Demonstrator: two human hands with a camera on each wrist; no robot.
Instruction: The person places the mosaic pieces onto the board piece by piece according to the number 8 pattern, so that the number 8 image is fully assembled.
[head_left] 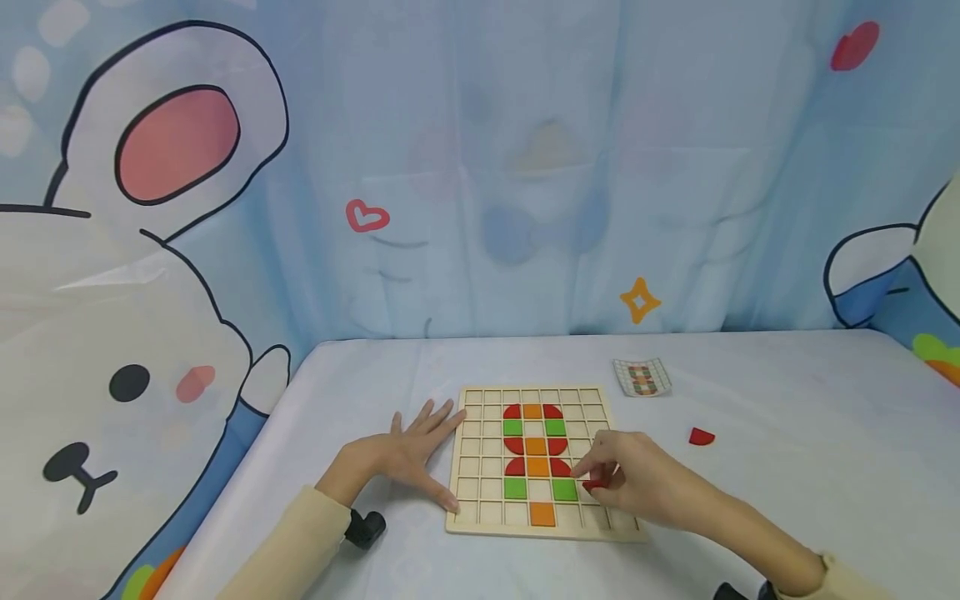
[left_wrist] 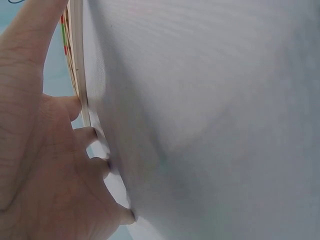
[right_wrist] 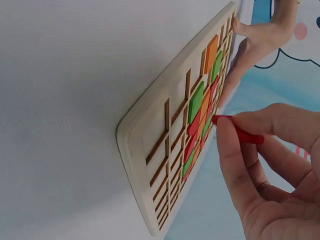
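A wooden grid board lies on the table. Down its middle sit orange squares, flanked by green squares and red rounded pieces. The left hand spreads its fingers beside the board, its thumb and index fingertip at the left edge. Over the board's right side, the right hand pinches a red piece between thumb and index finger. In the right wrist view this piece is tilted, one end close to the grid. Its outline is partly hidden by the fingers.
Another red quarter-round piece lies on the white tablecloth, to the right of the board. Behind it is a small printed card showing a coloured grid pattern. A light blue cartoon curtain hangs along the table's far edge.
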